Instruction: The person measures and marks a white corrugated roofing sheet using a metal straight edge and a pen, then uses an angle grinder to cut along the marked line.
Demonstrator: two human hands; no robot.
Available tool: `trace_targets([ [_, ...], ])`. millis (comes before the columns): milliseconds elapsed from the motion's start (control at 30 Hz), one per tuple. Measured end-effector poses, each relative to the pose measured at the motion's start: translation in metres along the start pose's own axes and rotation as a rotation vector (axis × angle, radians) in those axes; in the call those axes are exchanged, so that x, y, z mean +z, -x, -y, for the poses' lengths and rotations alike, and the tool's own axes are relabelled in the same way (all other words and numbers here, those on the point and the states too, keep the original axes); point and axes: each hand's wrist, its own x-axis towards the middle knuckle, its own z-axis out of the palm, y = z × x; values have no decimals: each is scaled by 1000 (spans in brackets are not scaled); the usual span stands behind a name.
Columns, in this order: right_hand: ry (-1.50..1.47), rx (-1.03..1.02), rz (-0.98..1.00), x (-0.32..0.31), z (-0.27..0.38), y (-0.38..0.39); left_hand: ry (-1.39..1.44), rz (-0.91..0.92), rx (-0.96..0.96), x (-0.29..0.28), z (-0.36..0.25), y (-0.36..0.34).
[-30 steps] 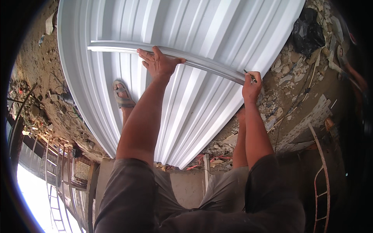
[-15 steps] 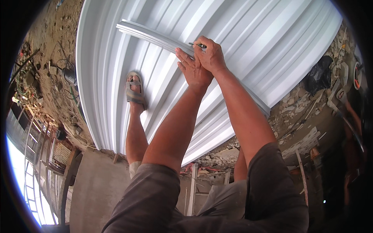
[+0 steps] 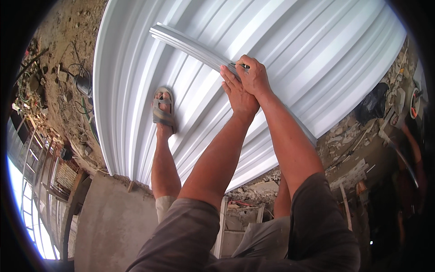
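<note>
A long, narrow ribbed metal strip (image 3: 190, 47) lies across a large white corrugated metal sheet (image 3: 312, 50), slanting over its ridges. My left hand (image 3: 241, 96) rests on the strip, its fingers stretched out and pressing against it. Just right of it and partly over it, my right hand (image 3: 255, 78) pinches a dark, slim marker pen (image 3: 245, 66), whose thin tip points left along the strip. My right hand and forearm hide part of the strip, which reappears towards the sheet's right edge.
My sandalled foot (image 3: 163, 106) stands on the sheet at left. Rubble and a black plastic bag (image 3: 372, 103) lie to the right. Cables and a dark object (image 3: 83, 84) lie on the dirt at left. Another person's arm (image 3: 413, 147) shows at the right edge, near a concrete slab (image 3: 111, 217) lower left.
Both hands, the pen and the strip appear shifted slightly right and down in the picture, along with the sheet and foot. My grip on the pen stays the same.
</note>
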Motion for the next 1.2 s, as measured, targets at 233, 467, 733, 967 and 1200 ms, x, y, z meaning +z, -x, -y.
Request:
trace_targets([
  [233,-58,-42,-113,-9,5,4,44,-47,10,0,3,3],
  [467,211,-85,-296,-39,-58,87,97,-4,-24,-18,-11,5],
  [733,410,-170,-193,-32,-67,105,-32,-3,-20,-14,-9,1],
  [967,411,-160,-235,-29,-74,111,-88,-93,42,-43,2,-8],
  [1200,383,-173,-267,-24,-81,108,-41,-416,-293,-108,78,-119],
])
